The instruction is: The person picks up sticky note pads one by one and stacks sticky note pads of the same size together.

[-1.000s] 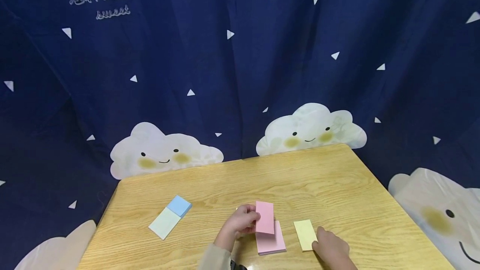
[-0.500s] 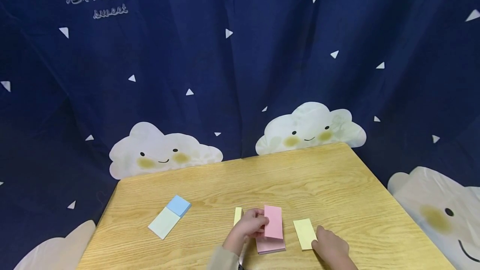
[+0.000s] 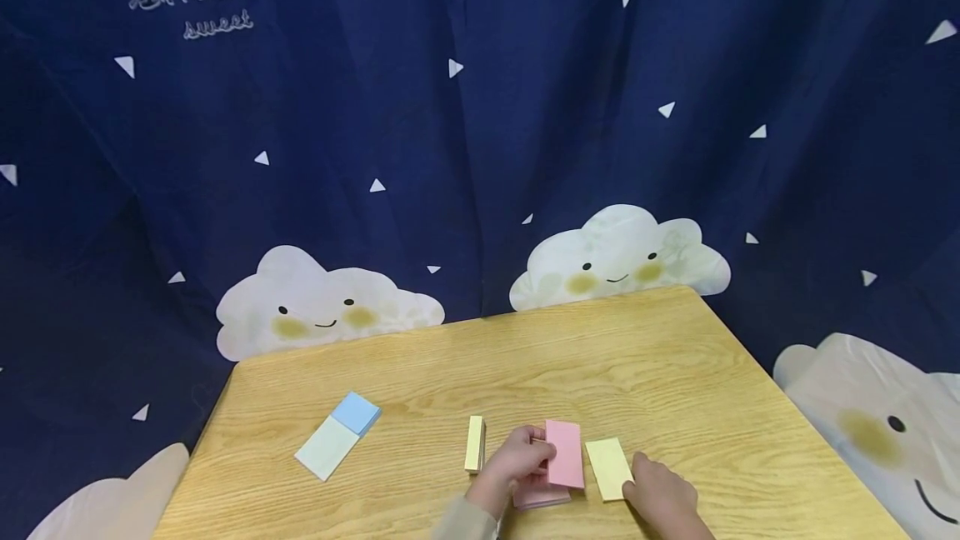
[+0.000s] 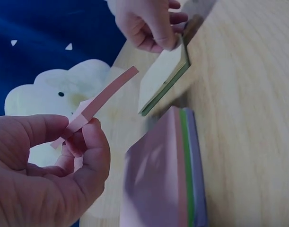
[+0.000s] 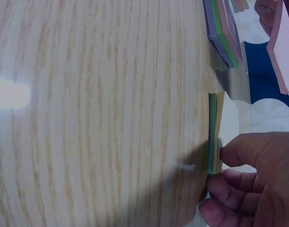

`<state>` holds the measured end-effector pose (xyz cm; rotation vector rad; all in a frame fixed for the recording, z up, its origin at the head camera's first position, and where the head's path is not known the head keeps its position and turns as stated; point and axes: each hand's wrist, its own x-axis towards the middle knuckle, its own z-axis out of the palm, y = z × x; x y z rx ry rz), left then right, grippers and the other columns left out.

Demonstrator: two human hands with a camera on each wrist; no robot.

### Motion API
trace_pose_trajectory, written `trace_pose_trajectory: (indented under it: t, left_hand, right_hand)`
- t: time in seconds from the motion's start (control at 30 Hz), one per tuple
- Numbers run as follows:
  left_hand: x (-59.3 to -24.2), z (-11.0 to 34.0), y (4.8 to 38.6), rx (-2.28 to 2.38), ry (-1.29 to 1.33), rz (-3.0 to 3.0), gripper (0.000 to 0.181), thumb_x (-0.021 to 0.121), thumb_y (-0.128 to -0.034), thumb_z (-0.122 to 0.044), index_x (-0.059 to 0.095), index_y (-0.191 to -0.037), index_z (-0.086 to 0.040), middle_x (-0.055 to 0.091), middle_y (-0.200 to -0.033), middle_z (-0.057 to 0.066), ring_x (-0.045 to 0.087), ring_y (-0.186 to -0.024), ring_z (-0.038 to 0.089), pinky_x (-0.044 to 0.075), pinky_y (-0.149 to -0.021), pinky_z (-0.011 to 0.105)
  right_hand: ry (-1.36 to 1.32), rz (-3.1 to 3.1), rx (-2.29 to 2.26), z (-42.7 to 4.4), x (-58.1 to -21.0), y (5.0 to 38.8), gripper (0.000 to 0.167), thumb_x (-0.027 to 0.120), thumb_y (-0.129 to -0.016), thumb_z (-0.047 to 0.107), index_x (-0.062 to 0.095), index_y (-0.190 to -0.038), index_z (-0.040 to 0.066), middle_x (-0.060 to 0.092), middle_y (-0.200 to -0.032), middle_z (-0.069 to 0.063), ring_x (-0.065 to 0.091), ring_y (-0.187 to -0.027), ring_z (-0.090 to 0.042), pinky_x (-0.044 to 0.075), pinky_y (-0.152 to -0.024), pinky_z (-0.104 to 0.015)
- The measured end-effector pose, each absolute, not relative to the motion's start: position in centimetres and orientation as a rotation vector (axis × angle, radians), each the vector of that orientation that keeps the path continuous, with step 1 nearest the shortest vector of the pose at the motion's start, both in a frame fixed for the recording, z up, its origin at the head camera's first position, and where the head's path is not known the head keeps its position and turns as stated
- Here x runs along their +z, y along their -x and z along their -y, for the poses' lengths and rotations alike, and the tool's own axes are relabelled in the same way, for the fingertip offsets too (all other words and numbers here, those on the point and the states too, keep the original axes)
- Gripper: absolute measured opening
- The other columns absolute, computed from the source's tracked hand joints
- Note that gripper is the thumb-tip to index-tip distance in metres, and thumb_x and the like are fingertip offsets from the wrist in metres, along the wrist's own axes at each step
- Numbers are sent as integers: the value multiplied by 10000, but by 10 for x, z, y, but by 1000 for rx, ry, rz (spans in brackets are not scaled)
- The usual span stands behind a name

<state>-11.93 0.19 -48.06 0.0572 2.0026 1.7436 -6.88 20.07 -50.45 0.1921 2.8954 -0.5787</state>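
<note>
Left hand [image 3: 517, 455] pinching the pink pad [image 3: 565, 454], raised near the pink-topped stack [image 3: 542, 498], right hand [image 3: 663, 494] pinching the yellow pad [image 3: 609, 469] on the table [image 3: 675, 373] (light edge grips should best keep the leaves unbent)

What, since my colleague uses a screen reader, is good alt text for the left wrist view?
A left hand pinches a pink paper pad while a right hand grips a pale-topped pad with a green layer. On a wooden table lies a pink-topped paper stack with green and purple layers; behind is dark blue cloth with a white cloud.
</note>
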Motion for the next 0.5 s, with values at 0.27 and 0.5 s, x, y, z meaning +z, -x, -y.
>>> trace_pose_trajectory:
  t: [0.27, 0.5]
  left_hand:
    - [-486, -11, 116, 1775, -16, -1952, 150, 510, -771, 30, 499, -921, 27, 503, -718, 40, 470, -565, 107, 410, -496, 172]
    - [-491, -17, 115, 1775, 11, -1929, 139, 507, -782, 26, 475, -916, 2, 486, -706, 15, 452, -556, 95, 402, -491, 172]
  right_hand:
    - [-200, -2928, -598, -202, -506, 68, 114, 539, -725, 164, 445, -719, 100, 513, -636, -45, 513, -566, -238, 380, -475, -429]
    - [-204, -2906, -627, -203, -506, 66, 106, 539, -727, 167, 453, -737, 106, 479, -619, -20, 466, -552, -202, 367, -469, -393]
